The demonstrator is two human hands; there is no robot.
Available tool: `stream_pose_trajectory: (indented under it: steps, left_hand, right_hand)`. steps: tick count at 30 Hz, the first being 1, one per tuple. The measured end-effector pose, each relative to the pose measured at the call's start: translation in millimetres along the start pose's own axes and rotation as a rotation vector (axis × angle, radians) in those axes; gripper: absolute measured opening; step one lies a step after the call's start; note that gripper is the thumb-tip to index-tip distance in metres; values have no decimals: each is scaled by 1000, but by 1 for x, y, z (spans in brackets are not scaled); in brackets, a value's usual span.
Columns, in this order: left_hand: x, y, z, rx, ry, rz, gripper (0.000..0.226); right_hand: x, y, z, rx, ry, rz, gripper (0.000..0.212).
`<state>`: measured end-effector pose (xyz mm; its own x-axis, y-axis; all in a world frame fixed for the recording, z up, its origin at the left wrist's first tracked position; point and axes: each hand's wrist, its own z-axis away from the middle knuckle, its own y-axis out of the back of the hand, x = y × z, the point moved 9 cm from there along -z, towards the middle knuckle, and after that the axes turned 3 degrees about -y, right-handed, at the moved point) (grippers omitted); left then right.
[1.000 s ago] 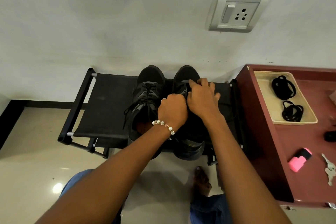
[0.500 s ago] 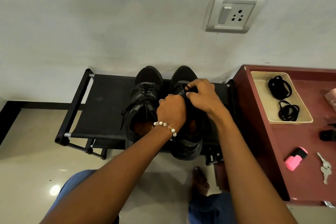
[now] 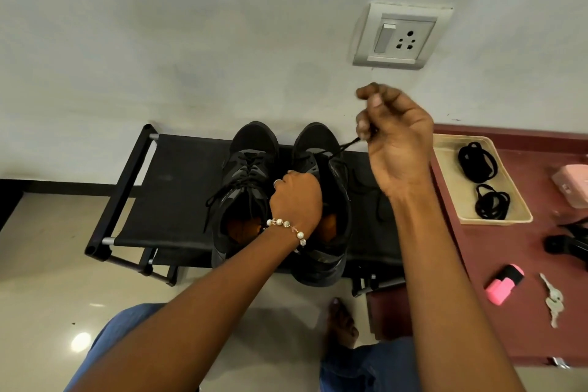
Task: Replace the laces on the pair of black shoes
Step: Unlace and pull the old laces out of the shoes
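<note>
Lace now drawn out — right hand lifted off shoe.

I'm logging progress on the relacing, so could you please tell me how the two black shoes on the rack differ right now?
The left shoe is laced and untouched; the right shoe has its lace pulled up by the right hand, with the left hand on it. Both are black, toes to the wall.
</note>
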<state>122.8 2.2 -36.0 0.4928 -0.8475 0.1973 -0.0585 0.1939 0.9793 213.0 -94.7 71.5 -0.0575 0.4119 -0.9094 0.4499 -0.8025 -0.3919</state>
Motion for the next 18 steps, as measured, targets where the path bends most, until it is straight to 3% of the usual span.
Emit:
stream_pose_trajectory:
  steps: [2,4,6,9,15,18]
  left_hand:
    - [-1,-1,-1,-2,-2,13,26]
    - [-2,-1,-1,-5,0,33,26]
    - [-3,1,-1,-4,6,56,25]
    - [-2,4,1,-1,3,66,25]
    - [-3,6,2,-13,11,83,25]
    - [-3,5,2,-23,10,104,24]
  right_hand:
    - [14,7,-2,56,45,534,20]
    - [39,3,-4,-18,59,1115,34]
    - [69,2,-2,-123,-57,1411,38]
    - [91,1,5,-146,-159,1544,33]
    - [78,0,8,44,-130,1607,19]
    - [90,10,4,44,-210,1473,20]
